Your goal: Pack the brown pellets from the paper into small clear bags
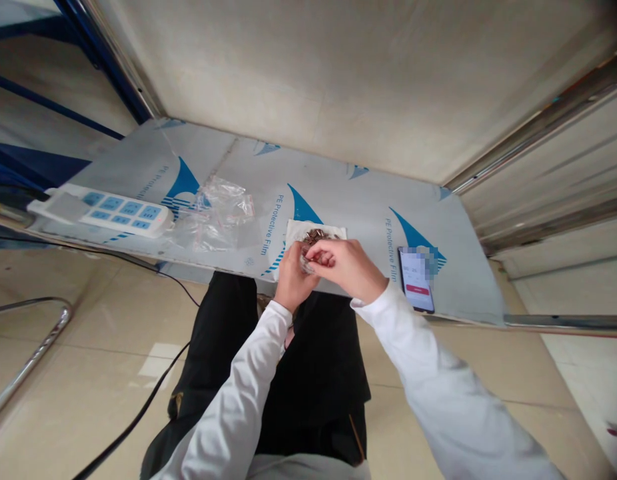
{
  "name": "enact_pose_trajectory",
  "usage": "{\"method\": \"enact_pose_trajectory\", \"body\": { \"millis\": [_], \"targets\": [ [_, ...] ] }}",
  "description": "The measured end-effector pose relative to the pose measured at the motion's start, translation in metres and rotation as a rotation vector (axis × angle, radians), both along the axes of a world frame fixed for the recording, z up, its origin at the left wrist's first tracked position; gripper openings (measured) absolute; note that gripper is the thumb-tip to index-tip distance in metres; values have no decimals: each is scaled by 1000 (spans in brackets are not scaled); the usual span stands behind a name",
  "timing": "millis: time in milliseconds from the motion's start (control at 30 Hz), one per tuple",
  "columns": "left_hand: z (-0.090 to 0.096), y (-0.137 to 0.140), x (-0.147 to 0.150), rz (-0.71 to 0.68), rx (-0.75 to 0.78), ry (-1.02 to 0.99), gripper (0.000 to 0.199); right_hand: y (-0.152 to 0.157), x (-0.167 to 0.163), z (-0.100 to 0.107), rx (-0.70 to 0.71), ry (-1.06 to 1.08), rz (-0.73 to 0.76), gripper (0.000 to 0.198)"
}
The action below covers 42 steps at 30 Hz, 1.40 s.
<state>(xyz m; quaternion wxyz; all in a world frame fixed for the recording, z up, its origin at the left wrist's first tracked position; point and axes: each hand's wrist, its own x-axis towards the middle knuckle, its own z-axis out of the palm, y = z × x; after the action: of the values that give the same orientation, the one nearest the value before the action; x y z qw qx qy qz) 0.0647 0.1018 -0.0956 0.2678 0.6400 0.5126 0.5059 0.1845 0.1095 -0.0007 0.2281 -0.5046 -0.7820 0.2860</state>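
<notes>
A heap of small, shiny brown metal-looking pieces (pixel 314 235) lies on a white sheet or shallow bag (pixel 297 228) near the table's front edge. My left hand (pixel 294 279) is at the near left side of the heap, its fingers curled in. What they hold is hidden, though a bit of something clear or whitish shows between the two hands. From the right, my right hand (pixel 341 261) reaches over the pieces with thumb and fingers pinched together. Whatever sits in that pinch is too small to make out. The fingertips of both hands nearly meet.
Clear plastic bags (pixel 221 213) lie crumpled on the film-covered table (pixel 258 173), left of the hands. Farther left is a white power strip (pixel 123 212). A phone (pixel 416 280) with its screen lit lies at the right front edge. A black cable (pixel 138 417) crosses the floor.
</notes>
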Motion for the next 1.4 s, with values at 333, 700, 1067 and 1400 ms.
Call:
{"method": "enact_pose_trajectory", "body": {
  "millis": [333,700,1067,1400],
  "targets": [
    [1,1,-2,80,-14,-3,18,11,20,-34,50,87,-179,22],
    [-6,2,-6,106,-48,3,16,12,22,-88,20,-275,-375,5],
    [1,-4,7,-3,3,-13,29,-18,1,8,159,-320,-31,17],
    [40,-2,-15,-348,-205,-408,18,-18,35,5,-72,109,-160,12]
  ]
}}
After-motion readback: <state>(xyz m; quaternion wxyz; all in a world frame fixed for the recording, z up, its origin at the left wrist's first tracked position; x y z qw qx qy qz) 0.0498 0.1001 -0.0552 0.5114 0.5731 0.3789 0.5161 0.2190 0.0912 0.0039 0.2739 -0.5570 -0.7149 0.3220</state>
